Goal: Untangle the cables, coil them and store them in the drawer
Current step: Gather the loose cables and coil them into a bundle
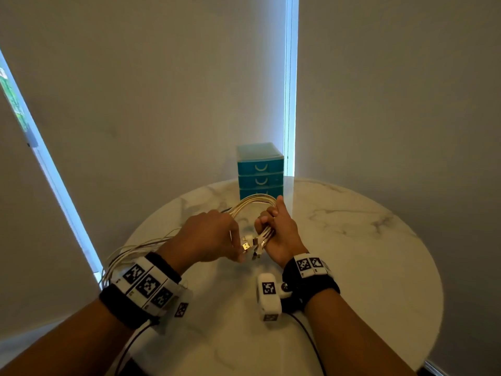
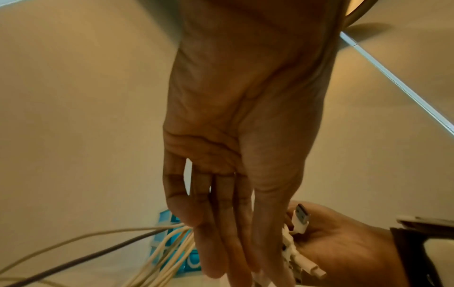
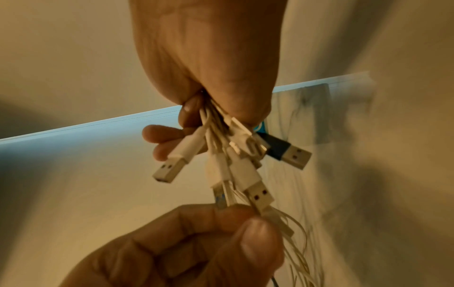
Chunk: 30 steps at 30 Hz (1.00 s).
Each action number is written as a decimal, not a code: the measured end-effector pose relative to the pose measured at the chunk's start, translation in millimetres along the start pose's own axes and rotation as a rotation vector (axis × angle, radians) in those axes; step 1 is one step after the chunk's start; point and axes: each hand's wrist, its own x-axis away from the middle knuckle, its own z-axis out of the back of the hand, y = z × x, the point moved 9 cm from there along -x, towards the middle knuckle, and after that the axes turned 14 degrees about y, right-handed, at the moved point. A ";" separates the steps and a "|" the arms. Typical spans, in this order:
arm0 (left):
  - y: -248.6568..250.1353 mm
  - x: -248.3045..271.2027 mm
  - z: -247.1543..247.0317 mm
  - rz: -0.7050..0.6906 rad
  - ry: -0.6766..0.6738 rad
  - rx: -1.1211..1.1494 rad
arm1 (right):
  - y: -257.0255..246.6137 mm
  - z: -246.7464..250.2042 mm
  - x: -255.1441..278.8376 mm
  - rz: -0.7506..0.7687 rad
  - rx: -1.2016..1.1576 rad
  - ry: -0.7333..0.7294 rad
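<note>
A bundle of several white cables (image 1: pixel 253 200) arches between my two hands above the marble table (image 1: pixel 352 240). My right hand (image 1: pixel 275 230) grips the bundle in a fist, thumb up, and the USB plugs (image 3: pixel 248 174) fan out below the fist; one plug is dark (image 3: pixel 280 148). My left hand (image 1: pixel 217 237) is close beside it on the left. In the right wrist view its thumb (image 3: pixel 258 242) and fingers pinch the cables just under the plugs. The cables (image 2: pixel 169 244) run on behind its fingers (image 2: pixel 216 233). The long loose ends (image 1: pixel 127 253) trail off past the table's left edge.
A teal unit with three shut drawers (image 1: pixel 260 169) stands at the table's far edge, just behind my hands. Pale blinds close off the space behind and beside the round table. Each wrist wears a band with a marked white camera block (image 1: pixel 268 297).
</note>
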 end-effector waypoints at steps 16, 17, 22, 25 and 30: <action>-5.7 16.7 1.2 0.102 -0.071 0.418 | -8.3 -4.4 4.6 0.118 0.266 -0.046; -4.8 16.2 4.3 0.110 -0.043 0.423 | -7.9 -4.7 4.7 0.123 0.281 -0.046; -8.4 14.2 7.4 0.202 0.079 0.474 | -8.6 -6.9 7.1 0.108 0.243 -0.065; -10.7 15.1 8.1 0.197 0.139 0.389 | -7.7 -6.9 5.6 0.107 0.210 -0.055; -9.8 17.5 10.0 0.222 0.206 0.398 | -2.5 -9.5 2.4 0.093 0.267 -0.080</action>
